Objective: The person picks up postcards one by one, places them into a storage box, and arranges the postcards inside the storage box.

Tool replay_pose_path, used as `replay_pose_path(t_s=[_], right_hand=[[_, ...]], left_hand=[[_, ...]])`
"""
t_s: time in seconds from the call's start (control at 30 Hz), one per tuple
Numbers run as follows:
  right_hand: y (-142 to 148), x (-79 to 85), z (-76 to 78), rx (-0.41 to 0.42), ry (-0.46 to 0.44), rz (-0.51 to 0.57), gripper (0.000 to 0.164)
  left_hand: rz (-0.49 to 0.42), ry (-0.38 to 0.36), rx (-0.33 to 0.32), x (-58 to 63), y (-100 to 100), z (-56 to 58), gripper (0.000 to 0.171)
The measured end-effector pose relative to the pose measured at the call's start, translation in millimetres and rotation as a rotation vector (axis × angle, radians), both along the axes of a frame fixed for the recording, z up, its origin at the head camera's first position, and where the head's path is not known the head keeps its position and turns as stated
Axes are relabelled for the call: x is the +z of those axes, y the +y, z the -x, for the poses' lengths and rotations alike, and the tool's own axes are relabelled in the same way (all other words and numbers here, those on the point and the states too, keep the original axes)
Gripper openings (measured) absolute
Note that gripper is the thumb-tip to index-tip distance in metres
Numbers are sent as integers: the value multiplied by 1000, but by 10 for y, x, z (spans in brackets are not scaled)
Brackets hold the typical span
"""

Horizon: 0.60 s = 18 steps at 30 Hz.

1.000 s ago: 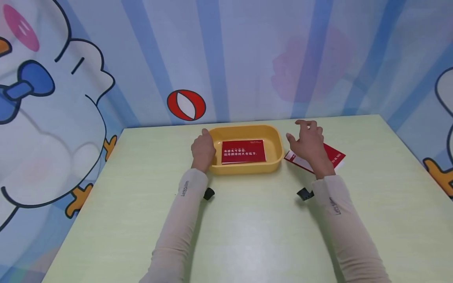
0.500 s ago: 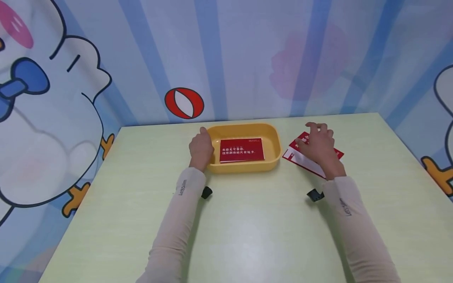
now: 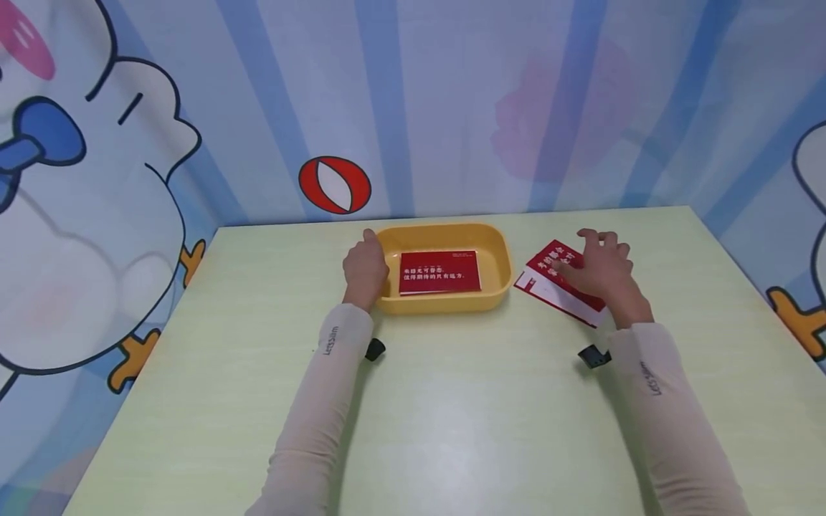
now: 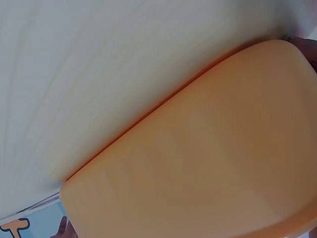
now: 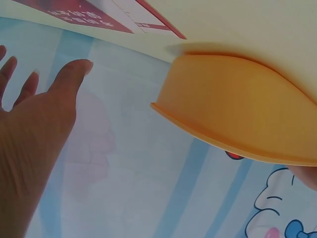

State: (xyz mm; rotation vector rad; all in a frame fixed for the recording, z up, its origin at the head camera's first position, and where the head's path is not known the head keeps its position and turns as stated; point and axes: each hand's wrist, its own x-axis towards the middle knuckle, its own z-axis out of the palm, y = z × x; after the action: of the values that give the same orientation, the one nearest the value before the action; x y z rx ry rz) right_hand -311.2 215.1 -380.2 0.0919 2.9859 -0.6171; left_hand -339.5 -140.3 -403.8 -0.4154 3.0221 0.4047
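A yellow tray (image 3: 445, 306) stands near the table's back edge, with a red card (image 3: 440, 272) bearing white characters lying in it. My left hand (image 3: 366, 269) grips the tray's left end; in the left wrist view the tray's outer wall (image 4: 188, 158) fills most of the picture. To the right of the tray a red-and-white printed card (image 3: 561, 287) lies slantwise on the table. Over its right part is my right hand (image 3: 603, 269), thumb and fingers spread apart. The right wrist view shows that hand (image 5: 44, 109) holding nothing, apart from the tray (image 5: 237, 99).
The pale table (image 3: 439, 401) meets a blue striped wall (image 3: 445, 107) just behind the tray. Cartoon figures cover the wall on both sides. A small black device (image 3: 595, 356) sits under the right wrist, another (image 3: 375, 350) under the left.
My right hand has moved to the right, away from the tray and across the slanted card, uncovering more of its left part. The left hand and the tray stay put.
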Motion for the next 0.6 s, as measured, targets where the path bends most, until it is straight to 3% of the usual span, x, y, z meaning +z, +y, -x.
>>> replay_pose_path(t_s=[0.6], right_hand=[[230,-116,-23,23,-79,-29,91]], left_hand=[[4,2,0,-4,-2,-2,44]])
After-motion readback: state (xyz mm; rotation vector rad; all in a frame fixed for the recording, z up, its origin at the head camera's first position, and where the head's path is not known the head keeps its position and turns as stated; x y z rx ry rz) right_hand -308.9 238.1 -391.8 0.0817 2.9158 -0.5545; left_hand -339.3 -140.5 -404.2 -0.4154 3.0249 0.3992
